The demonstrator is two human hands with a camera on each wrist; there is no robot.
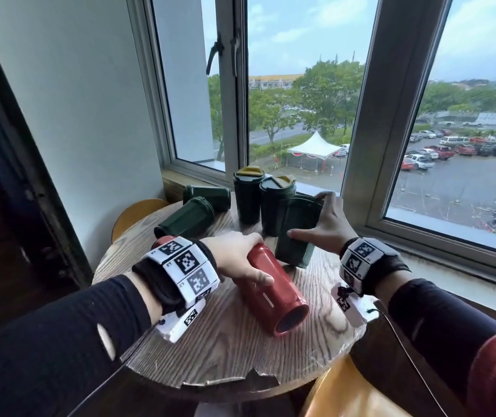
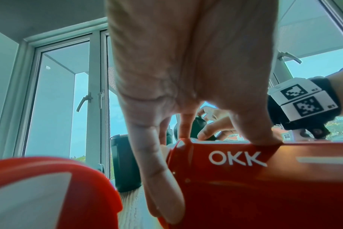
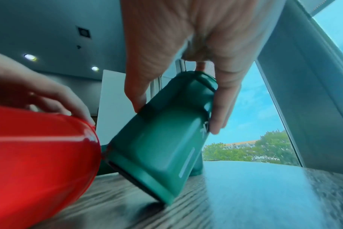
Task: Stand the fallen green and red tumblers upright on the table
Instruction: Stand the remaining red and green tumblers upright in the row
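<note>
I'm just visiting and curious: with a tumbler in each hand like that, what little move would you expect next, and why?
Probably the right hand finishes tipping the green tumbler onto its base. It is already tilted, with only one bottom edge touching the table, so it is closest to upright. The red tumbler, held by the left hand, lies much flatter.
</note>
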